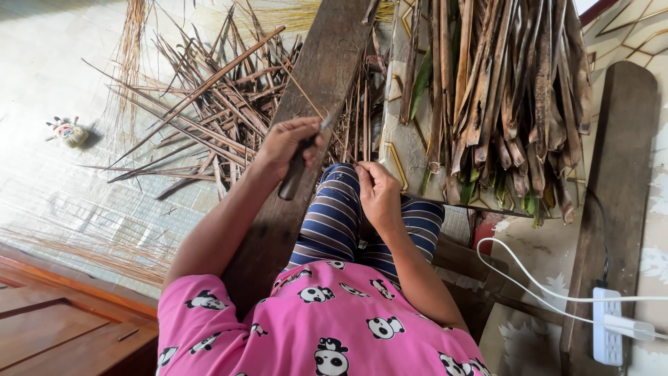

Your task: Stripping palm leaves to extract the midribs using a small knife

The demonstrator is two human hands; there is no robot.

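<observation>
Scene: A person in a pink panda-print shirt sits over a long dark wooden plank (306, 132) that slants across the lap, stripping palm leaves.
Left hand: The left hand (289, 146) has its fingers wrapped tight round a dark-handled knife (299, 167), blade up at the plank's edge.
Right hand: The right hand (379, 195) pinches a thin leaf rib (313, 104) between thumb and fingers, just above the striped knee; the rib runs up across the plank.
Done so far: A large loose heap of stripped brown leaf blades (209, 111) lies on the tiled floor left of the plank, and pale cleaned ribs (129, 49) fan out beyond it.
Still to do: A thick bundle of unstripped leaves (501, 104) lies to the right, seemingly untouched, so by my reckoning much remains.
Count: One knife, one plank, one rib in hand; blades and bundle leaves too many to count.
Also in view: One white power strip (607, 324) with cable, one small figurine (68, 131) on the floor.
</observation>
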